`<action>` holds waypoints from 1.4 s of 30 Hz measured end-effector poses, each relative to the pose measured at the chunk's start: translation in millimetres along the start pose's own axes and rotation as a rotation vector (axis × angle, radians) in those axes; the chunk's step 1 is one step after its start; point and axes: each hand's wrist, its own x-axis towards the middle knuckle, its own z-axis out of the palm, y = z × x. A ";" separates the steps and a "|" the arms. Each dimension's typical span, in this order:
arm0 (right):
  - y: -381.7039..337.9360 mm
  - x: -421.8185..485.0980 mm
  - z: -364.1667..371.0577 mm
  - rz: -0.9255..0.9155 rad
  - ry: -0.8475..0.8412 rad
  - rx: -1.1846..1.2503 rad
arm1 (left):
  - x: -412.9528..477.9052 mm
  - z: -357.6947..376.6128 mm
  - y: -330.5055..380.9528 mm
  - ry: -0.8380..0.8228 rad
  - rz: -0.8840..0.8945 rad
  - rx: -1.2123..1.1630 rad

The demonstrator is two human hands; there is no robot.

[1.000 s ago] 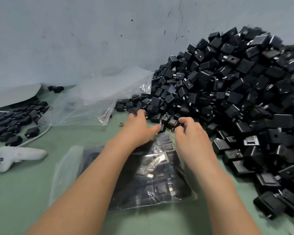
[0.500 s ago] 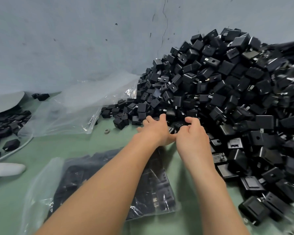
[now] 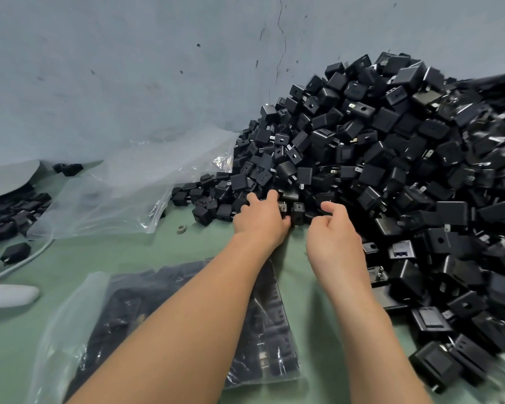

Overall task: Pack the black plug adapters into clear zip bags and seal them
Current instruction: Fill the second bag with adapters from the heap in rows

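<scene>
Your left hand (image 3: 260,218) curls its fingers and thumb onto a black plug adapter (image 3: 298,212) at the foot of the adapter pile (image 3: 391,170). Your right hand (image 3: 334,231) sits just beside it, fingers curled; whether it holds anything can't be told. A filled zip bag (image 3: 274,339) lies beneath your left forearm on the green table (image 3: 164,258).

Matt blk plastic adapters (image 3: 391,158); glossy clear plastic bag (image 3: 123,188).
</scene>
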 end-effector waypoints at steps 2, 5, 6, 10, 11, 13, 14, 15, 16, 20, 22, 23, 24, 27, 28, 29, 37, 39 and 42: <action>-0.5 1.1 1.0 -0.015 0.007 0.003 | 3.2 -0.4 4.0 0.008 -0.028 -0.001; 0.1 1.7 0.8 -0.025 0.022 0.011 | 3.5 -1.1 8.2 0.002 -0.017 -0.035; -0.1 1.9 1.0 -0.027 0.025 0.015 | 3.4 -1.6 7.5 0.009 -0.007 -0.055; -1.0 2.1 1.3 -0.045 0.049 0.045 | 5.7 -6.4 0.5 -0.003 0.024 -0.189; -2.3 1.6 1.4 -0.058 0.059 0.064 | 6.8 -9.4 -3.4 -0.020 0.034 -0.239; -7.6 -1.1 1.8 -0.090 0.084 0.128 | 10.2 -18.8 -12.7 -0.027 0.057 -0.371; -11.6 -2.7 2.0 -0.102 0.098 0.171 | 12.5 -26.0 -17.6 -0.018 0.062 -0.469; -15.0 -4.0 2.4 -0.106 0.112 0.228 | 14.5 -34.9 -21.9 -0.019 0.045 -0.601; -18.0 -4.7 3.2 -0.102 0.117 0.298 | 16.0 -46.0 -26.4 -0.033 0.003 -0.761; -30.3 -11.1 9.4 0.048 -0.059 0.660 | 1.3 -96.5 -45.7 -0.201 -0.224 -1.545; -35.7 -20.1 16.1 0.194 -0.218 0.886 | -25.2 -109.2 -56.8 -0.344 -0.287 -1.919; -39.2 -26.5 20.9 0.269 -0.288 0.994 | -41.3 -111.1 -60.4 -0.377 -0.297 -2.007; -42.7 -34.6 26.4 0.335 -0.358 1.090 | -57.8 -110.1 -62.8 -0.363 -0.297 -2.030; -52.8 -62.3 50.1 0.468 -0.590 1.285 | -105.2 -91.3 -65.6 0.051 -0.230 -1.779; -55.0 -71.6 58.2 0.497 -0.640 1.316 | -120.3 -82.4 -65.7 0.234 -0.184 -1.620; -56.0 -80.6 65.1 0.517 -0.671 1.349 | -134.9 -75.6 -65.9 0.381 -0.130 -1.459; -53.7 -117.0 92.0 0.577 -0.757 1.408 | -191.9 -71.9 -84.9 0.624 0.057 -1.172; -54.8 -120.3 95.9 0.617 -0.737 1.418 | -194.4 -75.7 -89.9 0.620 0.077 -1.210; -54.9 -120.0 98.9 0.678 -0.707 1.561 | -195.4 -83.2 -93.8 0.656 0.023 -1.463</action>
